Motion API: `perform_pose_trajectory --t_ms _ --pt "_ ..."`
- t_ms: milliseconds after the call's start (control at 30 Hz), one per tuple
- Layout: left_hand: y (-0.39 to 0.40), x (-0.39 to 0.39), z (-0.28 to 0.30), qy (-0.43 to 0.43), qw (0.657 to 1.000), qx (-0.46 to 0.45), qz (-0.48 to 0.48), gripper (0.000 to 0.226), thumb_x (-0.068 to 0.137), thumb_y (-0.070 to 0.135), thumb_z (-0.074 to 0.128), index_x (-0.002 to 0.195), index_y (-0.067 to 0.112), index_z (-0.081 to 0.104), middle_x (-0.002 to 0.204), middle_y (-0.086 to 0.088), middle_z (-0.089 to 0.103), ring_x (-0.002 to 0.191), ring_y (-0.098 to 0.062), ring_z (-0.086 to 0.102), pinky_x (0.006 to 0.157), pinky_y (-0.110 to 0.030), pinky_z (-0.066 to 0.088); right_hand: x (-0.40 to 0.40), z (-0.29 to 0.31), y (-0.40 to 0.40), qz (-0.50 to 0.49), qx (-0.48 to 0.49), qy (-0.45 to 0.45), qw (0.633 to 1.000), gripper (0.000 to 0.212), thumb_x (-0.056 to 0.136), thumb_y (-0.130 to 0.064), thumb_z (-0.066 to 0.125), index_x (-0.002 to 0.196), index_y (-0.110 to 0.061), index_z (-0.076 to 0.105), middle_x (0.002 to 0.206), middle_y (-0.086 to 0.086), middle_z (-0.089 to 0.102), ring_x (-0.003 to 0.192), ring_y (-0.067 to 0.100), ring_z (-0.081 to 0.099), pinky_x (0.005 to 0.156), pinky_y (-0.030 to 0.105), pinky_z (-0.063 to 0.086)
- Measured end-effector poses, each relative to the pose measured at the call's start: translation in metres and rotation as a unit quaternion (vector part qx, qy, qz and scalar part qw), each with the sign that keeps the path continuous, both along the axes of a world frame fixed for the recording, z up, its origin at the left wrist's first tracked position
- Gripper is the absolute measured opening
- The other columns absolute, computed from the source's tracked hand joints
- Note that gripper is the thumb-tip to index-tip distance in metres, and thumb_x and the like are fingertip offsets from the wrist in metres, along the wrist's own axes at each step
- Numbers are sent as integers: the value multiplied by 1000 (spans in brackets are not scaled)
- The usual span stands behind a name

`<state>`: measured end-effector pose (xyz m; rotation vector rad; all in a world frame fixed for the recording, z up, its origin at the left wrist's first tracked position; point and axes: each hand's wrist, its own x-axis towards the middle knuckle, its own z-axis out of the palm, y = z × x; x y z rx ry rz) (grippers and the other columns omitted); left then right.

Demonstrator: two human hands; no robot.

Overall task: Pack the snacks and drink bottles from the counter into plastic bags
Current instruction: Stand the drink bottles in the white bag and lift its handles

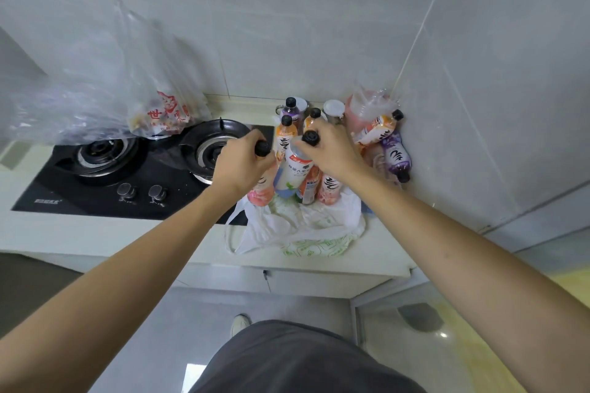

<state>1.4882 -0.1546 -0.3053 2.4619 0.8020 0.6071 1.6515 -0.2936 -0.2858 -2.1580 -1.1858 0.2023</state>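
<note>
My left hand (242, 163) grips the neck of a pink drink bottle (260, 190) with a black cap. My right hand (332, 150) grips the neck of another pink bottle (329, 190). Both bottles stand upright in a white plastic bag (297, 226) with green print, slumped open on the counter. Between them in the bag stand a white-and-blue bottle (295, 174) and an orange can (310, 185). Behind stand two orange bottles (284, 134) and a purple bottle (291, 110). Against the right wall lie an orange bottle (378, 129) and a purple bottle (396, 155).
A black two-burner gas stove (127, 169) fills the counter to the left. A clear plastic bag (159, 99) with snacks and red print stands behind it. A pink bag (367, 108) and a white-lidded jar (333, 110) sit in the corner. The counter's front edge (287, 268) is below the white bag.
</note>
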Motion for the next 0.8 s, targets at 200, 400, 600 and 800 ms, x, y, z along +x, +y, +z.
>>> perform_pose_trajectory --t_ms 200,400,600,800 --pt "-29 3 -29 41 997 -41 -50 20 84 33 70 86 19 55 72 1 63 65 -23 60 56 -39 52 -10 -28 -45 -29 -58 13 998 32 91 -45 71 80 -20 52 75 -3 61 66 15 58 54 33 37" --pt "-57 30 -58 99 987 -88 -94 18 87 29 68 88 21 51 77 -6 65 72 -32 61 60 -43 52 13 -58 -76 -48 -84 29 995 30 88 -44 73 83 -20 57 78 -3 62 81 24 62 64 38 45" --pt "-68 59 -79 124 980 -97 -125 29 92 29 66 114 16 54 88 -10 68 79 -33 63 64 -42 50 31 -74 -87 -49 -103 12 993 28 92 -41 70 110 -21 66 138 4 64 136 25 52 106 41 46" --pt "-64 80 -86 130 977 -86 -145 25 92 25 66 111 14 55 94 -11 67 84 -34 61 66 -40 46 35 -82 -87 -75 -124 14 989 47 92 -45 68 132 -23 57 115 2 71 110 28 67 86 42 56"
